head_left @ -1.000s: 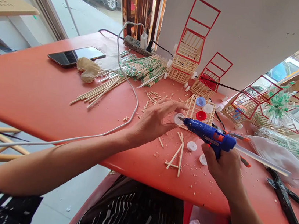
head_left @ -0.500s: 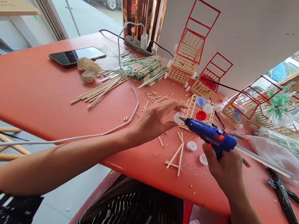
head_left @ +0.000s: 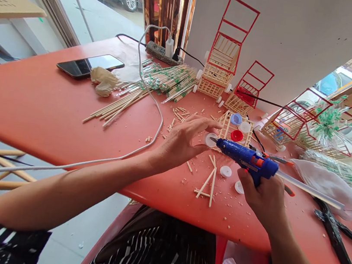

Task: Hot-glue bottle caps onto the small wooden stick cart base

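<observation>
Red bench [head_left: 36, 103] by a window | left hand [head_left: 181, 141] pinches white cap [head_left: 210, 139] beside stick frame [head_left: 235, 129] | right hand [head_left: 264, 201] clenched on glue gun [head_left: 247, 157], nozzle at cap | cap looks light, stiff, slippery; hold by its rim.

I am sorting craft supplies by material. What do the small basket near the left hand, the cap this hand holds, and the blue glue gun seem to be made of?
Small basket: thin pale sticks, probably bamboo or wood, matte and unpainted.
White cap in the left hand: probably plastic, smooth and even in colour.
Blue glue gun in the right hand: moulded plastic, slightly glossy, with an orange trigger.
</observation>
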Demonstrator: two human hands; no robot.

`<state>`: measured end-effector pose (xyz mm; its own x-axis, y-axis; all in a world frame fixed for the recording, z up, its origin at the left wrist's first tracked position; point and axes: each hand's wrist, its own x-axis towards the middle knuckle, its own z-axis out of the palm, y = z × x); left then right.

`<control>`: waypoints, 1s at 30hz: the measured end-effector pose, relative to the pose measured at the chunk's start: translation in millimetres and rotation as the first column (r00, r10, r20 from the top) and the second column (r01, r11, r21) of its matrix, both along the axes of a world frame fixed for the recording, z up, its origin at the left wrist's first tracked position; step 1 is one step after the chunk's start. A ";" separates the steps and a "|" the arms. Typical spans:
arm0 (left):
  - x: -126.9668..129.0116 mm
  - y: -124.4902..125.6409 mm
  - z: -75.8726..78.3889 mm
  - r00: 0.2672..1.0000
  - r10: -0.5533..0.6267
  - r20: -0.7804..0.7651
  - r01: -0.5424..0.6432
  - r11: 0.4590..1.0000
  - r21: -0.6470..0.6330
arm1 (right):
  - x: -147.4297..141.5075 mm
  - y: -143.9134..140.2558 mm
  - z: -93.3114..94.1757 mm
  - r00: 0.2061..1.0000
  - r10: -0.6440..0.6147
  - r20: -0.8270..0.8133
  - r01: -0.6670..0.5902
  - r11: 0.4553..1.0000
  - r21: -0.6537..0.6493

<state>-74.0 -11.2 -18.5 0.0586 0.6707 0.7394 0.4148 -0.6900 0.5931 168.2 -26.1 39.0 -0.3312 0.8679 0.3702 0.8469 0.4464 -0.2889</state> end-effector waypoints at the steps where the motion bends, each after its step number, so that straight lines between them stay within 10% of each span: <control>1: 0.1 -0.1 0.0 1.000 0.006 -0.002 -0.006 1.000 -0.003 | -0.2 0.8 0.4 1.000 0.011 -0.005 -0.011 1.000 0.027; 30: -1.0 -0.6 1.7 0.999 0.038 -0.004 -0.038 0.999 0.000 | 5.2 3.7 -0.8 0.996 0.087 0.002 -0.087 0.993 0.077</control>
<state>-75.0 -11.7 -16.8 0.0362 0.6728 0.7389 0.4431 -0.6736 0.5916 173.4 -22.4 38.2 -0.4038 0.8045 0.4355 0.8032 0.5396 -0.2521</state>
